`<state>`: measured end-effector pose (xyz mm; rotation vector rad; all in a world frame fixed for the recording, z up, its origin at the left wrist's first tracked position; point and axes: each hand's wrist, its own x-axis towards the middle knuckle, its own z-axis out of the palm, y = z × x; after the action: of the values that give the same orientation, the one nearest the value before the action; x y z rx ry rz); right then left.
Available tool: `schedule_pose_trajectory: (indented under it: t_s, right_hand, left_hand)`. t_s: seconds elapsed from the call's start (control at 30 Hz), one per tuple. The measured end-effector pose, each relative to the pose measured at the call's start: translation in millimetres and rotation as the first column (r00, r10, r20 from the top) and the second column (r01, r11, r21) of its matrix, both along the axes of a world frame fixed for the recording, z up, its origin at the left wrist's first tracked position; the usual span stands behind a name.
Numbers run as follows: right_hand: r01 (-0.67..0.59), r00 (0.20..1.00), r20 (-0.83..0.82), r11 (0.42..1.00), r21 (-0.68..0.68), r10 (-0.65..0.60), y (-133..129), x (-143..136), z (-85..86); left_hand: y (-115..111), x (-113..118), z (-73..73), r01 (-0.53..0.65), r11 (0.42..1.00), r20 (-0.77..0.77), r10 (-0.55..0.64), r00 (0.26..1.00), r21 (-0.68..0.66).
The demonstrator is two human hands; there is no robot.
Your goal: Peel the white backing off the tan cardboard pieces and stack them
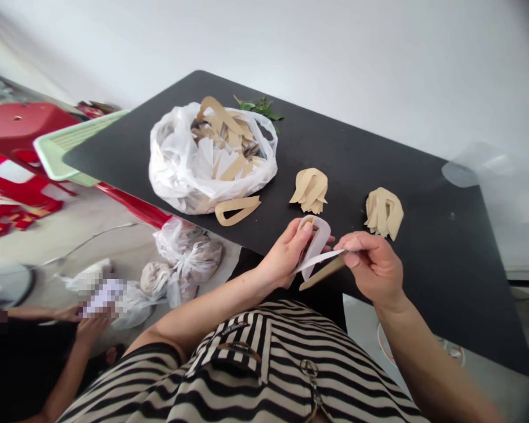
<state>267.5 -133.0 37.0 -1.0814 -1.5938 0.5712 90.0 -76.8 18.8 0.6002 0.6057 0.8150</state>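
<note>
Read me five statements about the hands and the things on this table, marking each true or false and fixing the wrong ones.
1. The left hand holds a pale loop; the right hand pinches a pale strip. True.
2. Green leaves lie by the plastic bag. True.
3. The plastic bag is tied shut. False: its mouth is open.
4. Two tan bundles lie on the black table. True.
5. Both tan bundles lie left of the bag in the picture. False: both lie right of it.

Left fingers point(303, 232), right fingers point(367, 241) pinched
</note>
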Motion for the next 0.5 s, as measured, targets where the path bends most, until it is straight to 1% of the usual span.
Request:
schedule_pose_trajectory:
  t_s: [0.03, 0.1, 0.17, 0.23, 0.3, 0.37, 0.43, 0.5]
  right_hand:
    - [0.060, 0.997, -0.039, 0.996, -0.064, -0.063, -1, 7, 1.1]
    - [0.175, 0.978, -0.082, 0.966, -0.191, -0.193, -2, 28, 5.6]
    - [0.245, 0.954, -0.100, 0.926, -0.287, -0.283, -3, 56, 13.4]
    - [0.292, 0.933, -0.105, 0.894, -0.340, -0.344, -3, 86, 23.8]
    - [0.333, 0.917, -0.085, 0.864, -0.377, -0.390, 1, 115, 34.3]
    - [0.366, 0.909, -0.036, 0.834, -0.413, -0.416, 10, 139, 41.3]
    - [0.391, 0.907, 0.032, 0.809, -0.440, -0.421, 27, 159, 42.4]
    - [0.400, 0.910, 0.088, 0.800, -0.447, -0.406, 49, 176, 37.4]
  left_hand:
    - [1, 1, -0.1, -0.002, 1.000, -0.008, 0.001, 1.000, -0.019]
    - [4, 3, 0.4, -0.027, 0.998, -0.031, 0.025, 0.999, -0.049]
    - [8, 4, 1.8, -0.062, 0.996, -0.048, 0.058, 0.997, -0.064]
    - [13, 6, 3.9, -0.102, 0.992, -0.073, 0.097, 0.993, -0.073]
    - [16, 7, 6.0, -0.117, 0.988, -0.089, 0.108, 0.990, -0.104]
    - [18, 9, 7.3, -0.092, 0.982, -0.085, 0.079, 0.993, -0.163]
    - [20, 12, 7.8, -0.054, 0.972, -0.077, 0.037, 0.996, -0.227]
    - [20, 14, 7.9, -0.028, 0.961, -0.078, 0.007, 0.997, -0.276]
